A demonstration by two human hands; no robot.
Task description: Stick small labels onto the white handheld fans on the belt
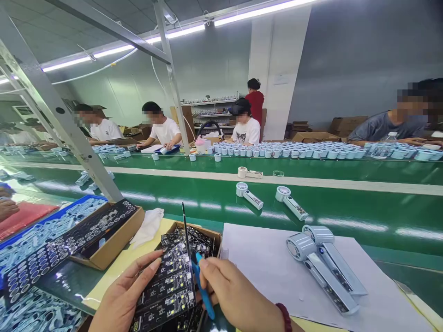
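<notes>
My left hand (128, 293) grips a black circuit board panel (169, 295) by its left edge, thumb on top. The panel is tilted and carries several rows of small parts. Along its right side a thin black edge strip (187, 230) sticks up. In my right hand (230, 281) are blue-handled pliers (205, 295), held against that strip; their jaws are hidden, so I cannot tell whether they bite on it. Below and behind the panel stands a cardboard box (216, 237) full of loose black circuit boards.
Two pale blue handheld fans (325, 272) lie on white paper (256, 272) to the right. More fans (290, 203) rest on the green conveyor belt (194, 189). On the left are a box (104, 258) with a sheet of round stickers and a blue tray (83, 200) of parts. Co-workers sit opposite.
</notes>
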